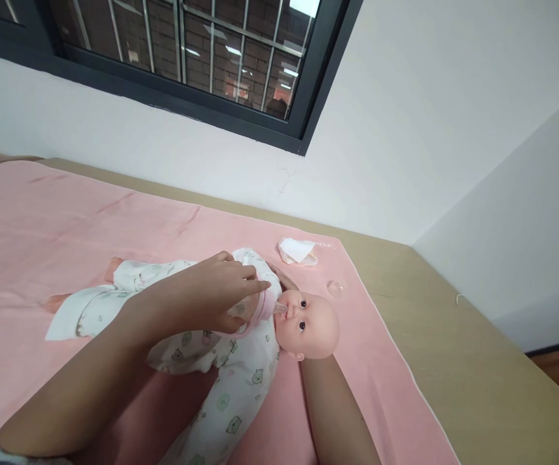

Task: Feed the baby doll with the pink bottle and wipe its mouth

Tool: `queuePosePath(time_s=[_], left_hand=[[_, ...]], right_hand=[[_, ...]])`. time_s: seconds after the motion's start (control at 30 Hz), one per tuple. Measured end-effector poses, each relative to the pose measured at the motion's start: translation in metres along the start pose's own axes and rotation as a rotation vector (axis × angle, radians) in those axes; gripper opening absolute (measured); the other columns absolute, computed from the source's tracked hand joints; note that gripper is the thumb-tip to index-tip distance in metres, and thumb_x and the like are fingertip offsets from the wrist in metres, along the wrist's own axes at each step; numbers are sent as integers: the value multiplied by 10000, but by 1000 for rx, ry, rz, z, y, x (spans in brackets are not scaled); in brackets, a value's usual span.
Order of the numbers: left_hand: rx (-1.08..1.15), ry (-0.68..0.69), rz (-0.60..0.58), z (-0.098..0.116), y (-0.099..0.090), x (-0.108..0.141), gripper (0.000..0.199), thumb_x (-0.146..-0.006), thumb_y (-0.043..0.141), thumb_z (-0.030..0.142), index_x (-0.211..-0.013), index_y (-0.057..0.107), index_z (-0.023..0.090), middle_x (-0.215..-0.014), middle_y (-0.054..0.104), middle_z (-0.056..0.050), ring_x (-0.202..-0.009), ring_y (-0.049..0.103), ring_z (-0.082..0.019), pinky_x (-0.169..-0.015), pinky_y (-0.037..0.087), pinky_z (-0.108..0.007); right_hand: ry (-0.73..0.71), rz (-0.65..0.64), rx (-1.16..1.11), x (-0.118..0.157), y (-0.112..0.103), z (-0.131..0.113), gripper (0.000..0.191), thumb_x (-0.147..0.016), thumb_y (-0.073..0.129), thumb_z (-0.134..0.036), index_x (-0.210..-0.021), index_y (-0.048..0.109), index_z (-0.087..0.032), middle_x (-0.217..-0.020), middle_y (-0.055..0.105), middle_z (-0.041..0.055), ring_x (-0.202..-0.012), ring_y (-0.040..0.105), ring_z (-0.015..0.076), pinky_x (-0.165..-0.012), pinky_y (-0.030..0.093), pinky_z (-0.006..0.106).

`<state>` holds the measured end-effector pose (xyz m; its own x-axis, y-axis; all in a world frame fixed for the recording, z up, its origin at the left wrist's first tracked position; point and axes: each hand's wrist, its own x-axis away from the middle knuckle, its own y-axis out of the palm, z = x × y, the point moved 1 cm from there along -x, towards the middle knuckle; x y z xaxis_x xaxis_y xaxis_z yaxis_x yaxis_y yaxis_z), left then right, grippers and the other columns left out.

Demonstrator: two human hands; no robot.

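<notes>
A baby doll (pixel 311 323) in white printed clothes lies on its back, head to the right. My left hand (pixel 223 290) is wrapped round a baby bottle (pixel 266 306) with a pink collar, held over the doll's chest. The bottle's clear teat touches the doll's mouth. Under the doll's head and neck passes my right arm, and some fingers of my right hand (pixel 286 279) show beyond the neck, supporting the doll. The doll hides the rest of that hand.
A pink mat (pixel 66 226) covers much of the wooden surface (pixel 419 310). Beyond the doll's head lie a white tissue-like pad in clear wrapping (pixel 298 251) and a clear dome cap (pixel 335 288). A wall with a barred window (pixel 240 58) stands behind.
</notes>
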<state>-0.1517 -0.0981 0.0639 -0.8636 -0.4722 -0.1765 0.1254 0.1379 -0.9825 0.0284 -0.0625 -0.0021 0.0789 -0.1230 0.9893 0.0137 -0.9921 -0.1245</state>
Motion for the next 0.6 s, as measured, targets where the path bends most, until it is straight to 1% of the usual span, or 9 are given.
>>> queuePosePath(time_s=[0.07,0.13,0.2,0.3,0.33,0.47,0.57,0.6], left_hand=[[-1,2,1,0,0,0,338,-750,587,216,-1082,627,265,-972,687,-25,-795,600,-207,-739,431,-344],[-4,1,1,0,1,0,342,-750,589,217,-1087,626,265,-977,687,-26,-807,603,-209,-741,430,-344],[-5,-4,1,0,1,0,324,-751,594,226,-1070,634,263,-978,687,-27,-817,605,-210,-747,429,-344],[1,-13,-2,0,1,1,309,-745,612,243,-1052,646,261,-950,686,-24,-814,607,-209,-753,426,-344],[1,-13,-2,1,0,1,322,-742,616,244,-1062,647,261,-940,685,-23,-809,606,-208,-752,425,-343],[0,-7,-6,1,-1,0,371,-741,600,220,-1107,640,262,-893,681,-13,-771,593,-199,-738,422,-343],[2,-5,-8,2,-2,0,379,-740,594,220,-1115,638,258,-871,680,-12,-763,588,-199,-728,419,-340],[2,-7,-9,2,-2,0,373,-741,594,224,-1110,639,255,-874,681,-15,-766,589,-200,-728,418,-338]], right_hand=[[64,-116,-16,0,-1,1,265,-869,592,-315,-860,703,-74,-1029,688,121,-1196,578,265,-976,455,383],[70,-157,3,0,-2,2,273,-863,601,-319,-850,694,-63,-1044,680,129,-1220,559,274,-982,451,397],[59,-181,61,-3,-4,2,271,-855,612,-326,-830,690,-68,-1065,675,131,-1233,550,282,-984,453,404],[30,-178,119,-7,-5,1,270,-856,604,-336,-816,690,-82,-1078,679,124,-1228,560,283,-974,466,410],[50,-184,118,-8,-5,1,267,-863,591,-325,-807,690,-84,-1072,683,125,-1219,569,283,-971,470,414],[209,-260,63,-8,-7,0,260,-883,542,-247,-741,685,-83,-1015,703,131,-1169,611,286,-960,487,419],[235,-264,-5,-6,-9,-1,257,-885,534,-242,-751,691,-90,-963,714,112,-1137,633,274,-930,508,401],[234,-286,-18,-5,-10,0,263,-888,530,-248,-751,692,-93,-939,715,105,-1129,638,267,-920,514,389]])
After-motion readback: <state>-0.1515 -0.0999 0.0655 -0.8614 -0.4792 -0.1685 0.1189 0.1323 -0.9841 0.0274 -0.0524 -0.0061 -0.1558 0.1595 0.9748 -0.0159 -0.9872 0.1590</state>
